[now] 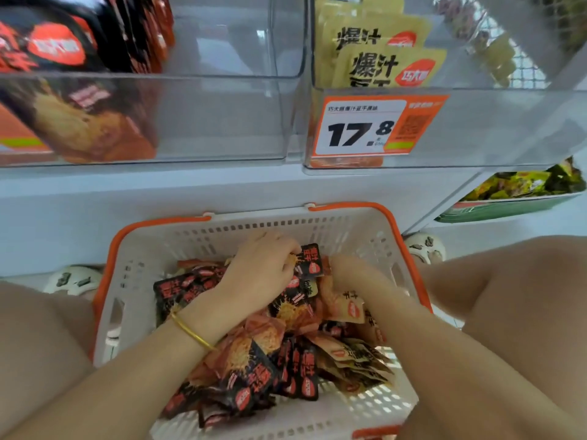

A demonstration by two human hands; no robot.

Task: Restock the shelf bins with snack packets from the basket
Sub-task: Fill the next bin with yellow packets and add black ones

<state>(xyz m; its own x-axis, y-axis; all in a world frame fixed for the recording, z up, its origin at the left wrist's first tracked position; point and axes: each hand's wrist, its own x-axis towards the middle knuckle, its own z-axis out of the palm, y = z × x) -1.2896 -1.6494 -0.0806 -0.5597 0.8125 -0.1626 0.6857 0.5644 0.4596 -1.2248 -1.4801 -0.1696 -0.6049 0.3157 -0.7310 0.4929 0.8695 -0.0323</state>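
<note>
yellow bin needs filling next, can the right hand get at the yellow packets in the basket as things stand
Probably yes. The right hand is down in the basket, and the yellow packets lie on top of the pile just beside its forearm, with nothing covering them.

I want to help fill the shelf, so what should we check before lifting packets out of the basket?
1. Left hand grips a black-and-orange snack packet: ok, fingers curl round it.
2. Right hand grip: cannot tell, blurred.
3. Room in the clear plastic left bin: ok, space beside its black packets.
4. Packet matches that bin: ok, similar black-and-orange design.
5. White plastic basket with orange handles holds more: ok, a pile remains.
</note>
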